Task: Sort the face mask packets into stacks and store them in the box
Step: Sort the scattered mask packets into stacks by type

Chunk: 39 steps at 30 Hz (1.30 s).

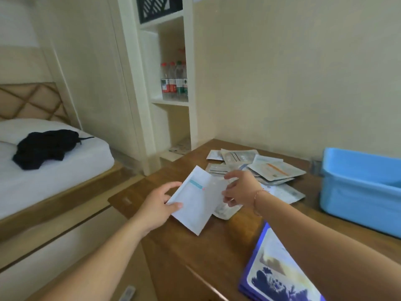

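My left hand (159, 204) pinches a white face mask packet (198, 203) with a teal label, holding it tilted above the near left part of the wooden table (195, 253). My right hand (239, 187) hovers at the packet's right edge with fingers loosely curled; whether it touches the packet I cannot tell. Behind it lies a loose pile of several grey and white mask packets (256, 168). A light blue plastic box (358, 185) stands at the table's right side.
A blue-edged picture book (280, 272) lies at the table's near right corner. A white shelf unit with water bottles (173, 80) stands behind the table. A bed with a black garment (46, 146) is at the left.
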Each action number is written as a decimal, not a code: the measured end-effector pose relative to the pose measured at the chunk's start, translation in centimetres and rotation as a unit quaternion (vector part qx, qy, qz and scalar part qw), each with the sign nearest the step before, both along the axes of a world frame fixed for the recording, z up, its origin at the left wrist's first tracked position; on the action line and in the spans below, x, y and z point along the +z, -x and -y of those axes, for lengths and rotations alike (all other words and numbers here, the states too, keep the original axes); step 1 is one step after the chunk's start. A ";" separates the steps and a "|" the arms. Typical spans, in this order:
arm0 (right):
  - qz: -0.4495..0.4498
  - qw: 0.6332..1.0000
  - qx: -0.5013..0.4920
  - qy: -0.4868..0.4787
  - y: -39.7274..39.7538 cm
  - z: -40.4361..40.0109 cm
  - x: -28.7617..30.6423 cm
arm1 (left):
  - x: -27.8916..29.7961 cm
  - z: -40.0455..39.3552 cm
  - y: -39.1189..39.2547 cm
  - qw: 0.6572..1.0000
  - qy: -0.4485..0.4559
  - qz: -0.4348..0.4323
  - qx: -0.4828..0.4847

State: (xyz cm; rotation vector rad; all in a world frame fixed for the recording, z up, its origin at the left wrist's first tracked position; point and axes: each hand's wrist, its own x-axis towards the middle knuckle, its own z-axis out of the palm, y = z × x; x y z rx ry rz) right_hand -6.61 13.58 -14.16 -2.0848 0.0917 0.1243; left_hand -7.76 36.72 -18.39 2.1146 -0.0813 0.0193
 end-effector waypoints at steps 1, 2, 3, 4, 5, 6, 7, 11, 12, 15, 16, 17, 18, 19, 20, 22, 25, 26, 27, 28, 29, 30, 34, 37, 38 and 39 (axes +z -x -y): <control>0.002 1.000 -0.003 -0.011 -0.1 0.3 -0.6 | -0.3 -0.6 -0.5 1.000 -0.023 0.005 0.009; 0.010 1.000 -0.003 -0.014 -0.1 0.6 -1.1 | -0.6 -1.4 -1.0 0.999 -0.048 0.012 0.021; 0.024 1.000 0.004 0.002 -0.2 1.0 -1.5 | -1.0 -2.3 -1.6 0.996 -0.077 0.016 0.036; 0.047 0.998 0.019 0.043 -0.1 1.4 -1.7 | -1.4 -3.2 -2.2 0.992 -0.110 0.019 0.052; 0.074 0.991 0.046 0.101 0.1 1.9 -1.9 | -1.7 -4.0 -2.8 0.987 -0.140 0.022 0.069; 0.100 0.978 0.082 0.165 0.5 2.2 -2.0 | -2.1 -4.7 -3.4 0.981 -0.171 0.024 0.084; 0.116 0.960 0.116 0.228 1.0 2.5 -2.1 | -2.4 -5.3 -3.9 0.976 -0.197 0.027 0.092; 0.119 0.891 0.194 0.394 2.2 2.8 -3.1 | -3.0 -5.9 -5.0 0.969 -0.229 0.027 0.091; 0.123 0.885 0.195 0.405 2.3 2.7 -3.5 | -3.1 -6.0 -5.2 0.969 -0.233 0.029 0.083; 0.189 0.856 0.194 0.441 2.7 2.3 -3.9 | -3.0 -6.1 -5.7 0.966 -0.252 0.029 0.054; 0.221 0.836 0.202 0.459 2.8 2.2 -4.0 | -2.8 -6.1 -5.7 0.963 -0.262 0.022 0.049; 0.249 0.817 0.212 0.475 2.9 2.2 -3.9 | -2.7 -6.0 -5.8 0.959 -0.279 0.020 0.047; 0.282 0.802 0.219 0.479 3.0 2.1 -3.8 | -2.3 -5.6 -5.6 0.951 -0.305 0.029 0.047; 0.316 0.798 0.216 0.466 3.1 2.1 -3.7 | -1.9 -4.9 -5.5 0.940 -0.334 0.058 0.042; 0.350 0.803 0.198 0.440 3.4 2.2 -3.7 | -1.3 -4.0 -5.3 0.931 -0.350 0.100 0.020; 0.400 0.831 0.120 0.367 4.2 2.3 -3.0 | 0.4 -1.1 -4.1 0.935 -0.308 0.151 -0.090; 0.374 0.910 0.000 0.177 4.7 3.1 -0.5 | 2.5 4.3 -1.9 0.950 -0.195 0.060 -0.234; 0.368 0.921 -0.030 0.122 4.6 3.5 0.6 | 2.8 5.8 -1.4 0.957 -0.158 0.045 -0.241; 0.368 0.923 -0.059 0.092 4.3 4.0 1.8 | 3.1 7.1 -1.2 0.964 -0.120 0.045 -0.235; 0.365 0.924 -0.083 0.079 4.0 4.6 2.9 | 3.4 8.2 -0.8 0.970 -0.079 0.048 -0.224; 0.361 0.924 -0.102 0.078 3.8 5.3 3.9 | 3.6 9.0 -0.7 0.974 -0.035 0.049 -0.217; 0.357 0.923 -0.120 0.082 3.9 6.0 4.5 | 3.7 9.7 -0.5 0.975 0.014 0.045 -0.216; 0.337 0.910 -0.240 -0.001 6.2 9.1 5.0 | 3.4 11.4 0.5 0.955 0.199 -0.009 -0.221; 0.196 0.952 -0.169 -0.161 8.9 10.6 3.2 | 3.0 13.1 1.6 0.923 0.305 -0.071 -0.222; 0.148 0.960 -0.126 -0.199 9.6 10.8 2.6 | 2.9 13.7 2.0 0.917 0.321 -0.081 -0.223; 0.123 0.965 -0.095 -0.210 10.1 11.1 2.1 | 2.9 14.3 2.3 0.913 0.329 -0.087 -0.226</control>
